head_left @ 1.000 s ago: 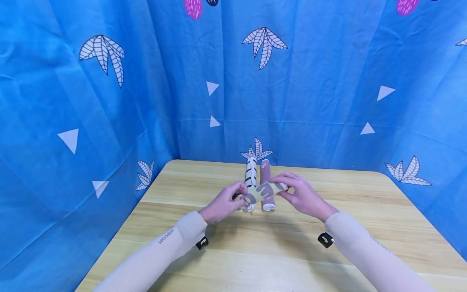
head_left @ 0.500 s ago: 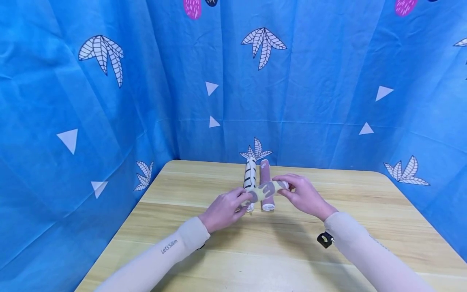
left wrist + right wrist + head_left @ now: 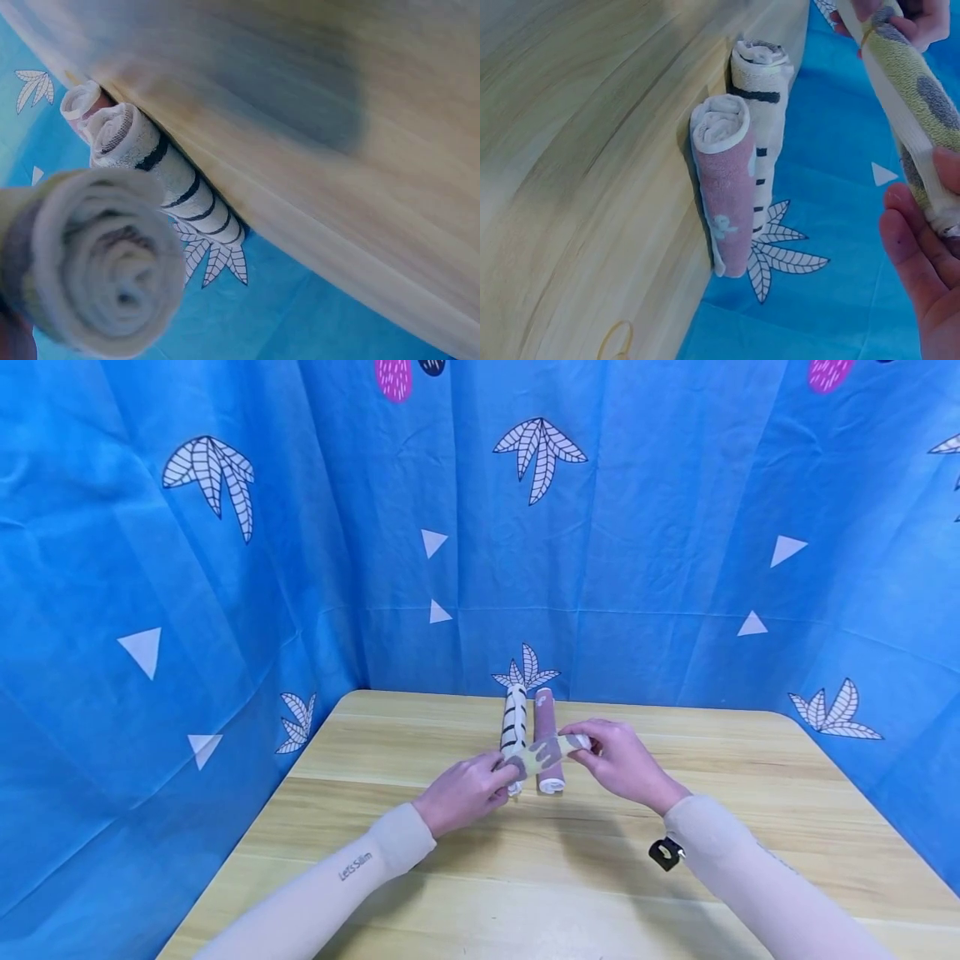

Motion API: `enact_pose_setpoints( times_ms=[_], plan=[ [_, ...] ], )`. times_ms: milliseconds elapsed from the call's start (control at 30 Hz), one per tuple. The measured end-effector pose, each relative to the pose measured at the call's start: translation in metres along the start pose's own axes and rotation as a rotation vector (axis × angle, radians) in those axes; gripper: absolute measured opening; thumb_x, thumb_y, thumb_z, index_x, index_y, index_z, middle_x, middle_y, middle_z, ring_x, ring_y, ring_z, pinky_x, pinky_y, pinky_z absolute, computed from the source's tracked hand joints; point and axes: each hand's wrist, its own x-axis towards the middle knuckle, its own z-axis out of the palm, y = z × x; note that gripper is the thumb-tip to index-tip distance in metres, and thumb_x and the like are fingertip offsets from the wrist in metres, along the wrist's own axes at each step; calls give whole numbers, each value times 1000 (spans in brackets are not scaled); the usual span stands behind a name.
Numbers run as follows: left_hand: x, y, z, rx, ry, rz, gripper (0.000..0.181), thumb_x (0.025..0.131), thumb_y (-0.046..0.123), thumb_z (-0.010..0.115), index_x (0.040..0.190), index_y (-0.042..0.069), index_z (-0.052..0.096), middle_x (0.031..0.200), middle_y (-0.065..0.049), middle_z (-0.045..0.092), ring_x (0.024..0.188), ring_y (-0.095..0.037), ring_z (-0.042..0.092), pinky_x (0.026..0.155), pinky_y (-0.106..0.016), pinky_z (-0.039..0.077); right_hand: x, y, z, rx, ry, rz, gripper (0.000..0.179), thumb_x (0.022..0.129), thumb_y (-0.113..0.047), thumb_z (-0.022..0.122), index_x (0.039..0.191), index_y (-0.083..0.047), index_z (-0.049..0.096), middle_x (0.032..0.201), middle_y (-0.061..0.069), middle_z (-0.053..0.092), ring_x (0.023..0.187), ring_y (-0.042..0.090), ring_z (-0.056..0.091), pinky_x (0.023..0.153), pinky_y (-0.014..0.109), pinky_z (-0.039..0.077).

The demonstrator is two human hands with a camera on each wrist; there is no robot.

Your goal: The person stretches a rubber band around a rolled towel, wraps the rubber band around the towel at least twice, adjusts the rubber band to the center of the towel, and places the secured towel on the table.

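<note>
A rolled towel (image 3: 542,755), yellow-green with grey patches, is held above the table between both hands. My left hand (image 3: 463,792) grips its near left end, and my right hand (image 3: 621,763) pinches the other end between thumb and fingers. In the left wrist view the spiral end of the held towel (image 3: 120,270) faces the camera. Beyond it, a white rolled towel with black stripes (image 3: 514,718) and a pink rolled towel (image 3: 546,718) lie side by side on the table. The right wrist view shows a thin yellowish band (image 3: 867,34) around the held towel near the left fingers.
The wooden table (image 3: 675,860) has a blue patterned curtain (image 3: 637,568) along its far edge and sides. A yellow rubber band (image 3: 616,337) shows at the bottom of the right wrist view.
My left hand has turned at the wrist and shifted its grip on the towel, moving slightly nearer. The right hand stays almost in place. The two towels on the table have not moved.
</note>
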Motion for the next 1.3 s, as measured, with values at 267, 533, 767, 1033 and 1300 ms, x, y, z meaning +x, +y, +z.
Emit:
enact_pose_setpoints(
  times_ms=[267,533,767,1033,1300],
  plan=[
    [-1,-2,3,-33,4,-17,26,83,15,82,99,14,61,103,-10,68,82,-16,70,72,-24,60,0,-1,0,24,-30,30,28,89,-4,73,117,-9,72,103,7,73,70,12,58,60,25,53],
    [-3,-4,-1,-417,-95,-267,14,90,12,69,97,19,60,103,6,65,72,-4,57,64,-16,51,0,2,-3,66,-90,83,31,91,-11,72,122,-11,71,95,3,69,69,13,57,58,26,50],
    [0,-5,-5,-830,-148,-468,20,93,7,64,98,23,55,90,0,61,64,-7,50,53,-21,44,-2,8,-3,70,-48,-103,47,88,1,72,132,-14,65,133,7,65,110,23,65,85,35,58],
    [3,-10,-2,-1068,-129,-563,16,92,-1,60,100,12,56,110,-5,65,96,-17,61,77,-29,54,-3,7,0,-41,5,-259,56,81,9,76,131,-15,64,131,6,63,119,27,62,97,47,54],
    [3,-7,-2,-1024,-138,-582,18,93,3,62,103,17,56,112,-3,66,92,-17,61,77,-30,53,-2,10,4,-76,45,-293,44,80,7,78,116,-15,66,116,-1,66,106,18,65,88,38,58]
  ],
)
